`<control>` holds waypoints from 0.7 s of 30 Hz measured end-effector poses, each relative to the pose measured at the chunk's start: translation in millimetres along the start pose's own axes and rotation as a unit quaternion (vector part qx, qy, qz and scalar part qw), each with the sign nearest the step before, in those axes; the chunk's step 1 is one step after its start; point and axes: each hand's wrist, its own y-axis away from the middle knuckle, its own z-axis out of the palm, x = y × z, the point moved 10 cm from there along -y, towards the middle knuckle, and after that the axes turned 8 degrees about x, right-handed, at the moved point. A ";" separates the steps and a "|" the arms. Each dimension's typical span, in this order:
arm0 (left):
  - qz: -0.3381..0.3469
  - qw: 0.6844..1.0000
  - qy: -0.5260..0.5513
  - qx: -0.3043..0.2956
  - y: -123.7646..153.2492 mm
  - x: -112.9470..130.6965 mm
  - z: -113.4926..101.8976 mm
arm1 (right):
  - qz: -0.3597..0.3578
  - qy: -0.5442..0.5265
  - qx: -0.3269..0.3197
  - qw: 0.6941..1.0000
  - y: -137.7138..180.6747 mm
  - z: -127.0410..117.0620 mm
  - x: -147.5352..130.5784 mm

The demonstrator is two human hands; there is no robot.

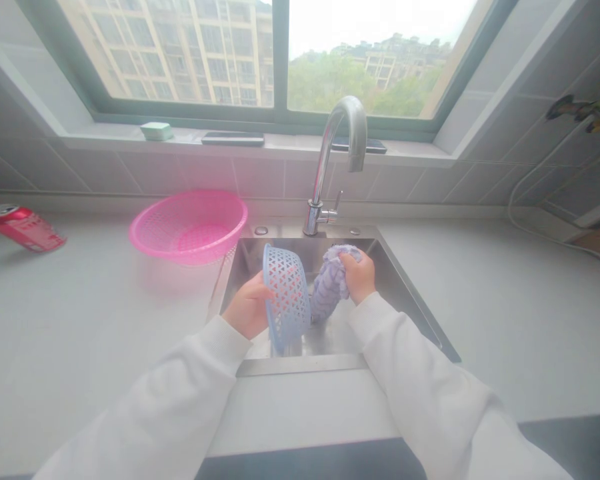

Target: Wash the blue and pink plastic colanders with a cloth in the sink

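Note:
My left hand (251, 305) grips the rim of a light blue plastic colander (289, 297), tipped on its side over the sink (300, 365). Its wall is pierced with small triangular holes, and the fingers inside show through them. A bunched, fluffy lavender cloth (329, 287) hangs from my right hand (360, 275), which is closed around its upper end. The cloth's lower part is close to the colander's outer base; whether they touch I cannot tell.
A chrome faucet (325, 170) rises behind the sink. Left of it sits a pink basket (190, 230), with a red can (27, 228) lying farther left on the counter. A green soap-like block (157, 131) and a dark flat phone-like object (233, 139) lie on the windowsill.

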 end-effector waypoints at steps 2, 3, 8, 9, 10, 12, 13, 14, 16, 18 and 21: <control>0.009 1.000 0.010 0.013 0.6 2.2 -0.5 | 0.003 -0.004 -0.001 1.000 0.6 0.4 -0.6; 0.013 1.000 0.014 0.020 1.1 3.4 -0.8 | 0.004 -0.006 -0.001 1.000 0.9 0.6 -0.6; 0.017 1.000 -0.021 0.007 2.5 3.9 4.4 | 0.003 -0.007 -0.015 1.000 3.2 4.7 0.4; 0.016 0.999 -0.031 -0.002 2.3 2.9 5.9 | -0.001 -0.009 -0.020 1.000 4.6 5.7 -1.1; 0.014 0.999 -0.038 -0.008 2.0 1.6 6.8 | -0.006 -0.012 -0.028 1.000 6.8 6.7 -3.7; 0.009 0.999 -0.045 -0.007 1.5 -1.5 6.5 | -0.024 -0.017 -0.051 0.998 14.1 10.2 -13.9; 0.004 0.999 -0.048 -0.004 1.6 -3.9 6.3 | -0.043 -0.018 -0.065 0.997 19.4 12.2 -22.1; -0.002 0.999 -0.054 -0.004 2.0 -7.0 6.9 | -0.073 -0.019 -0.077 0.994 25.8 14.3 -33.0; -0.017 0.997 -0.070 -0.019 3.6 -14.8 11.4 | -0.170 -0.019 -0.093 0.981 42.6 18.3 -61.0; -0.028 0.995 -0.088 -0.044 5.2 -22.4 16.9 | -0.272 -0.008 -0.103 0.957 62.8 24.6 -85.0; -0.023 0.992 -0.110 -0.064 4.7 -27.7 19.4 | -0.327 0.069 -0.127 0.934 81.1 43.6 -91.3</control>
